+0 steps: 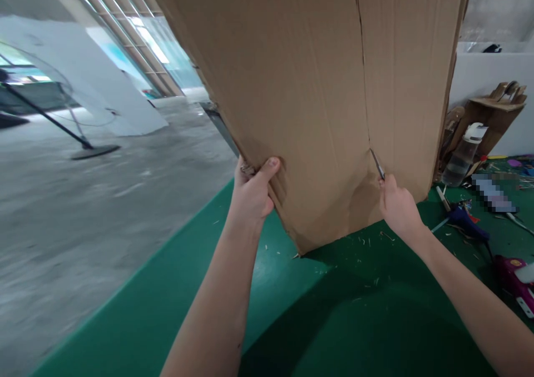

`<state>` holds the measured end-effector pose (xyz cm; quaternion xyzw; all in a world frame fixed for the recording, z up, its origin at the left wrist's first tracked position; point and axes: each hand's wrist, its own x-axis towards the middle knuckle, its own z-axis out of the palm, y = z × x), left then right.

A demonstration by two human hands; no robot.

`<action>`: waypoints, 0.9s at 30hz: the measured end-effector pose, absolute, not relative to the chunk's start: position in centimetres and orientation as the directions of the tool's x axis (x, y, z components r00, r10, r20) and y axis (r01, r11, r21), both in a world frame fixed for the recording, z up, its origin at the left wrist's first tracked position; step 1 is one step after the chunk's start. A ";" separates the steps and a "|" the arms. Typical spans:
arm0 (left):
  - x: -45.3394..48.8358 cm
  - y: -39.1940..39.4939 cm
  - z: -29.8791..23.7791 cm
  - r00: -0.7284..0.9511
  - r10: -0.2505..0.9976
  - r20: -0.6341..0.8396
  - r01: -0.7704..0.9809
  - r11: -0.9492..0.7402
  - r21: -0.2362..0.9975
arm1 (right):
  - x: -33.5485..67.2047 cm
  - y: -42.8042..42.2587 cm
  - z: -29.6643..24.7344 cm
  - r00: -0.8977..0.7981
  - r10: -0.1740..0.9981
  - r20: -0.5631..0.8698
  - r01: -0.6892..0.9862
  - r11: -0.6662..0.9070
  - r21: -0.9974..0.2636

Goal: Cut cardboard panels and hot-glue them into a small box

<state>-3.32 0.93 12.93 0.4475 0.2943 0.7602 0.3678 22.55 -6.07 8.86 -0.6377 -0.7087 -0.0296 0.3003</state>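
A large sheet of brown cardboard (292, 88) stands tilted up on the green table, its lower corner touching the surface. My left hand (255, 191) grips its left edge, with the thumb on the near face and the fingers behind, hidden. In my right hand (398, 204) is a craft knife (377, 163), its blade tip against the cardboard. A thin dark cut line runs from the top edge of the view down to that tip. The fingers of my right hand are closed round the handle, which they mostly cover.
On the green table (187, 288) lie small cardboard scraps. To the right are a clear bottle (462, 157), a phone (494, 192), a blue glue gun (465, 221), a magenta tool (511, 274) and a cardboard holder (490, 124). Concrete floor (137, 199) lies beyond the left edge.
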 end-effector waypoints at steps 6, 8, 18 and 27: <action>-3.3 1.0 12.8 -0.326 0.805 0.495 -0.279 -0.582 0.764 | 22.0 -5.8 8.7 0.030 0.867 0.497 0.920 0.170 -0.352; -3.2 0.9 12.9 -0.325 0.807 0.494 -0.261 -0.579 0.773 | 22.1 -5.9 8.6 0.029 0.865 0.502 0.917 0.176 -0.358; -3.1 0.6 13.0 -0.313 0.817 0.484 -0.255 -0.563 0.786 | 22.4 -5.8 7.3 0.037 0.861 0.507 0.916 0.174 -0.362; -3.3 0.9 13.0 -0.308 0.819 0.484 -0.259 -0.562 0.785 | 22.5 -6.3 5.4 -0.006 0.884 0.467 0.917 0.191 -0.350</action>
